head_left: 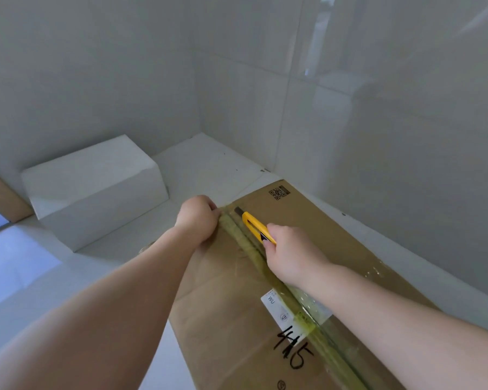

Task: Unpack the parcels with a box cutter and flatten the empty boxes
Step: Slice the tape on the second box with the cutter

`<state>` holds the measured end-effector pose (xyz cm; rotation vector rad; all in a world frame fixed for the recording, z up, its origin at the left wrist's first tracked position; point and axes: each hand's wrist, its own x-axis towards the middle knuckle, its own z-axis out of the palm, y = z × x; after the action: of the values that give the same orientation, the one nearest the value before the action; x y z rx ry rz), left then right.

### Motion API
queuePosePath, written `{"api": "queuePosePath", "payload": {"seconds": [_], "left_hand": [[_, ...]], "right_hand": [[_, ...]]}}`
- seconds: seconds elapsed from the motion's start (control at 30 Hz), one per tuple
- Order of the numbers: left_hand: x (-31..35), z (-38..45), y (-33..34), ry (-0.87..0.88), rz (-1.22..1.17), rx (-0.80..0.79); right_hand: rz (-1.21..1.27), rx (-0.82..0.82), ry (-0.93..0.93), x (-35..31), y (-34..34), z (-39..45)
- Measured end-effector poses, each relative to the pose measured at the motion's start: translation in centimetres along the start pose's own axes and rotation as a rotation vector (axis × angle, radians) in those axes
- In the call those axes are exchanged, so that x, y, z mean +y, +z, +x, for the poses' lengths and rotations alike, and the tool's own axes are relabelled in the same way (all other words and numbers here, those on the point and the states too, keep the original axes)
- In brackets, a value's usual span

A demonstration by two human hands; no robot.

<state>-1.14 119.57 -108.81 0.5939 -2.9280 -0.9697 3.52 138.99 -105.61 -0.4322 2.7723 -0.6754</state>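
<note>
A long brown cardboard parcel (316, 249) lies on the white floor along the right wall, with a taped centre seam, a white label and black handwritten digits near me. My right hand (290, 254) grips a yellow box cutter (257, 226) whose blade end rests on the seam close to the parcel's far end. My left hand (197, 218) has its fingers curled over the far left edge of the parcel's top, next to the seam.
A closed white box (93, 190) stands on the floor at the left, against the back wall. Glossy white tiled walls meet in a corner behind the parcel. White floor (209, 164) shows between the white box and the parcel.
</note>
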Motion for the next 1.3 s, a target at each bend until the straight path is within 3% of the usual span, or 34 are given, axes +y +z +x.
{"api": "queuePosePath", "payload": {"seconds": [0.8,1.3], "left_hand": [[-0.7,-0.2,-0.5,0.006,-0.105,-0.071],[-0.6,-0.2,-0.4,-0.011,-0.155,-0.07]], "right_hand": [[-0.125,-0.026,-0.041,-3.2,2.0,3.6],[-0.225,-0.107,0.022,-1.2,0.8,-0.2]]}}
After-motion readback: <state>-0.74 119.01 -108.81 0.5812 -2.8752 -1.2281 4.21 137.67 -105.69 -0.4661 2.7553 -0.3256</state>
